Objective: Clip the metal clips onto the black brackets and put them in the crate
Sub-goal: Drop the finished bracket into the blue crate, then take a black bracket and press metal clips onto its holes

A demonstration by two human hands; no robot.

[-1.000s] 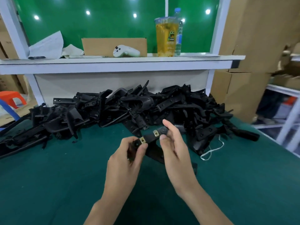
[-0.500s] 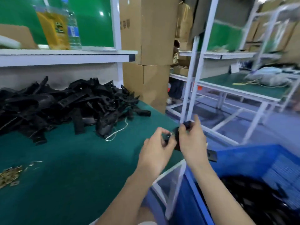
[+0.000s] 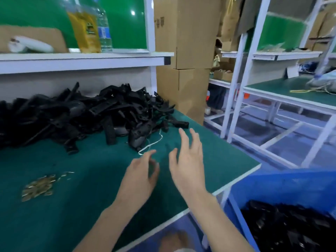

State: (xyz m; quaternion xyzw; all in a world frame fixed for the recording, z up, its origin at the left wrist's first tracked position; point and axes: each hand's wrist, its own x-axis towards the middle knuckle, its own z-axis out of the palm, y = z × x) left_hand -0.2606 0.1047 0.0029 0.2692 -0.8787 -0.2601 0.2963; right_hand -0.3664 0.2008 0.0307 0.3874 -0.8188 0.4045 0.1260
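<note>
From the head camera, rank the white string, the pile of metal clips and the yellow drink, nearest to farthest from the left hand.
1. white string, just beyond the left hand, at the edge of the bracket pile.
2. pile of metal clips, off to the left on the table.
3. yellow drink, up on the back shelf.
</note>
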